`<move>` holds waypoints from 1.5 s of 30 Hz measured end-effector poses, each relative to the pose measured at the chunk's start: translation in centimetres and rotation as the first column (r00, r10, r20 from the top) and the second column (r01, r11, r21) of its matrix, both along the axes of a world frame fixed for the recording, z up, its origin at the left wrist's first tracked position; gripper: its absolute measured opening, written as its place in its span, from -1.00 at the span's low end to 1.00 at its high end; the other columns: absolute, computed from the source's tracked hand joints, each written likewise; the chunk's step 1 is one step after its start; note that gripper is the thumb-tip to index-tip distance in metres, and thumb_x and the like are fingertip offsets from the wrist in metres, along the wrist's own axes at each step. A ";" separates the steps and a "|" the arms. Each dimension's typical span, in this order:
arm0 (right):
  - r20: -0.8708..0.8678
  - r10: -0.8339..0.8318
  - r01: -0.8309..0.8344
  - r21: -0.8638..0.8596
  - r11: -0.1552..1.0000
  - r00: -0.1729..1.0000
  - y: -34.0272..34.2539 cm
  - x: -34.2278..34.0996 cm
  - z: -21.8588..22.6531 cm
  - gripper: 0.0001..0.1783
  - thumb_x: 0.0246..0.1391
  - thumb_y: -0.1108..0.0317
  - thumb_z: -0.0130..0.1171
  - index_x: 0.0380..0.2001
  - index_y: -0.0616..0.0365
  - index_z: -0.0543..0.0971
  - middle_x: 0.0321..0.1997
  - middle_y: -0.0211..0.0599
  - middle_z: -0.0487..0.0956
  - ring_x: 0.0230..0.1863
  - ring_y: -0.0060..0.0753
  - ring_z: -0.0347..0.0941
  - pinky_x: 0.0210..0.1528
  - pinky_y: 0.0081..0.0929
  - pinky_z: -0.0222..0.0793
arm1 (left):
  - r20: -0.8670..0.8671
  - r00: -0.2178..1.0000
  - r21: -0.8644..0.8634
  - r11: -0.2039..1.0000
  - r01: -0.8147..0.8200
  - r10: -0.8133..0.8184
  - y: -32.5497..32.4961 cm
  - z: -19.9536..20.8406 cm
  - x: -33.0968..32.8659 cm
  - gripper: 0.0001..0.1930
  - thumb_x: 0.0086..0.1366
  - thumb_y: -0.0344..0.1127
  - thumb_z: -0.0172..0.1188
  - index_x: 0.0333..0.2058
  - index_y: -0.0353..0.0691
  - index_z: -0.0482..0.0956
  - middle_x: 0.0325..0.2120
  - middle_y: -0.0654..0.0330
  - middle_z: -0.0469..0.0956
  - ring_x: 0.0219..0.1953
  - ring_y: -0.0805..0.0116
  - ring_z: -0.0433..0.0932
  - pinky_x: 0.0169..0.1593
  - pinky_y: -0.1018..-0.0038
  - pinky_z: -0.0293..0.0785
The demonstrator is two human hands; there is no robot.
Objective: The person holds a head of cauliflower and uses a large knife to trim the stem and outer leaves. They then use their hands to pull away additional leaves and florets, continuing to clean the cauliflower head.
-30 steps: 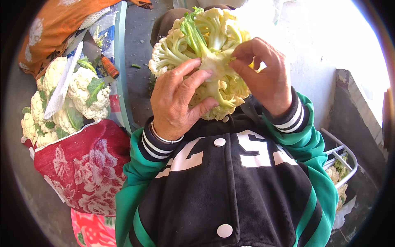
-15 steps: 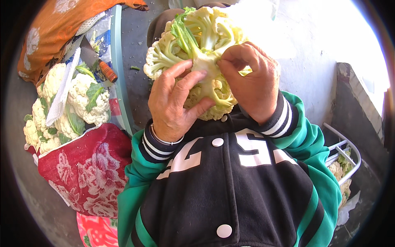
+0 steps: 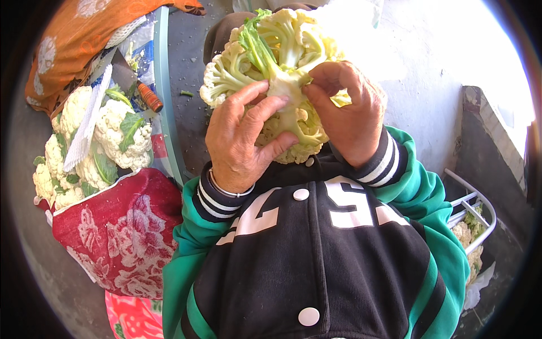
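Over the last second, the right hand (image 3: 351, 117) has moved (only slightly) in toward the cauliflower stalk (image 3: 290, 86). Its fingertips (image 3: 310, 92) now sit closer to the stalk's middle.

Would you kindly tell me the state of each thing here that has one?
Cauliflower in hand, stalk side up, green leaf attached
Left hand, spread, touching that cauliflower
Right hand, thumb and forefinger pinched together
Orange-handled knife, laid down
Cauliflower heads, piled, some leaves on
Jacket, fastened
Red floral cloth, draped
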State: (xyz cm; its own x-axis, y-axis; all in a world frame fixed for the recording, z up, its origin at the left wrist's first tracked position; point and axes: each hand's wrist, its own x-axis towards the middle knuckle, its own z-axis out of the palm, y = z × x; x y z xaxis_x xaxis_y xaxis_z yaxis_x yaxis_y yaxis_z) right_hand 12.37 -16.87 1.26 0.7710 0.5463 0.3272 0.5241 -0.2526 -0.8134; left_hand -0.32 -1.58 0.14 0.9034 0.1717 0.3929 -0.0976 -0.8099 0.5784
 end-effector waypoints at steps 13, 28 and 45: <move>0.108 0.040 -0.040 -0.002 0.999 0.993 0.4 0.4 -0.5 -0.80 -0.07 0.64 0.33 -0.35 0.18 0.57 -0.40 -0.27 0.58 -0.42 -0.31 0.58 -0.31 -0.43 0.50 | 0.026 0.999 -0.068 0.997 -0.041 0.043 -0.4 0.2 0.3 -0.39 -0.12 -0.16 0.56 -0.01 -0.09 0.63 0.02 0.12 0.53 -0.04 0.08 0.56 -0.01 0.27 0.53; 0.078 -0.003 0.002 0.022 1.000 0.997 -0.1 -0.2 -0.7 -0.82 -0.07 0.57 0.34 -0.36 0.15 0.58 -0.40 -0.27 0.58 -0.37 -0.21 0.57 -0.27 -0.34 0.49 | 0.057 0.998 -0.048 0.998 -0.032 0.035 -0.4 -0.1 0.4 -0.40 -0.08 -0.12 0.55 -0.01 -0.10 0.63 0.01 0.13 0.53 -0.05 0.09 0.56 0.00 0.27 0.53; 0.221 0.158 -0.169 0.029 0.985 0.962 -0.4 1.3 -0.3 -0.81 -0.12 0.64 0.36 -0.38 0.20 0.64 -0.38 -0.22 0.60 -0.38 -0.17 0.58 -0.31 -0.38 0.50 | 0.060 0.997 -0.074 0.996 -0.052 0.056 -0.7 0.0 0.3 -0.40 -0.12 -0.18 0.57 -0.03 -0.09 0.63 0.00 0.14 0.54 -0.04 0.08 0.57 0.01 0.28 0.52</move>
State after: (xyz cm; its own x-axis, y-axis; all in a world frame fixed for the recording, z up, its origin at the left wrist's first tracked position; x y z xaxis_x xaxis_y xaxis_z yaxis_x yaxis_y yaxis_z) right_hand 13.66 -17.26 0.97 0.5802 0.6392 0.5048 0.7203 -0.1132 -0.6844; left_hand 0.00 -2.25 0.19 0.8663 0.2495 0.4328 -0.0923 -0.7715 0.6295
